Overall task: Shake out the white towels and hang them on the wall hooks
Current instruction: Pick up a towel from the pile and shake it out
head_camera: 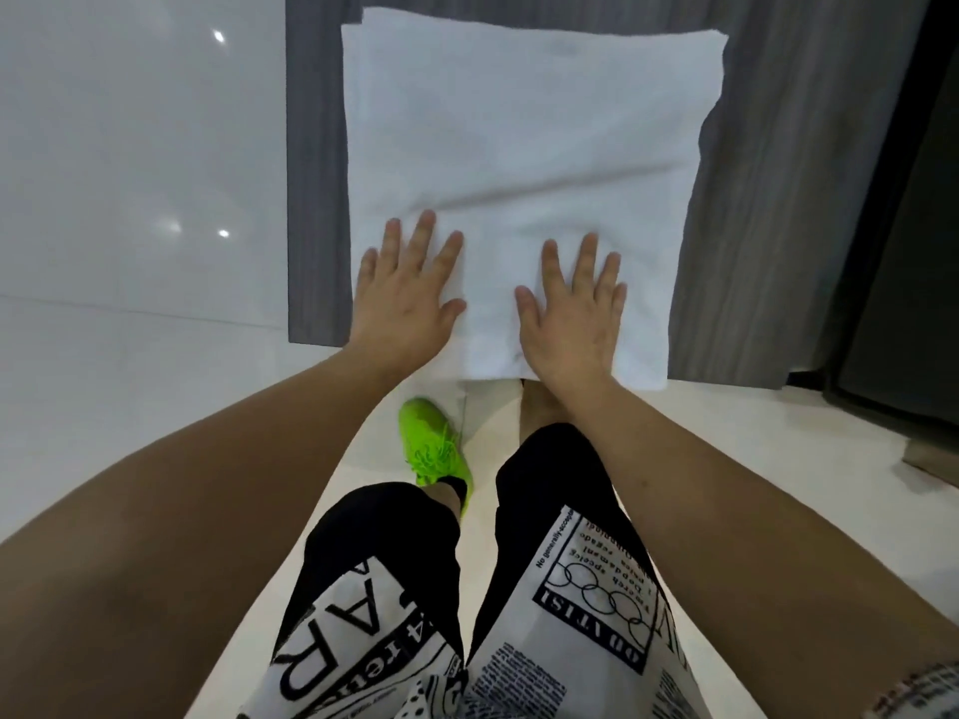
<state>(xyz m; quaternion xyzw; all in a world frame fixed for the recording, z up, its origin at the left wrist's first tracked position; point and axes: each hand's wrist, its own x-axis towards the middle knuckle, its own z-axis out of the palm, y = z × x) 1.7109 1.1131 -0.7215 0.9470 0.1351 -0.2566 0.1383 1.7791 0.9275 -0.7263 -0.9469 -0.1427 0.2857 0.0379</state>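
A white towel [524,147] hangs flat against a grey wood-grain wall panel [778,173], its top edge near the top of the view and its bottom edge just above the floor. Whatever holds it up is out of view, and no hooks show. My left hand [407,290] lies flat on the towel's lower left part, fingers spread. My right hand [573,308] presses flat on the lower middle of the towel, fingers also spread. Neither hand grips the cloth.
A glossy white wall [129,147] stands left of the grey panel. A dark door or frame [903,251] lies at the right edge. Below are a pale floor, my patterned shorts and a bright green shoe [433,443].
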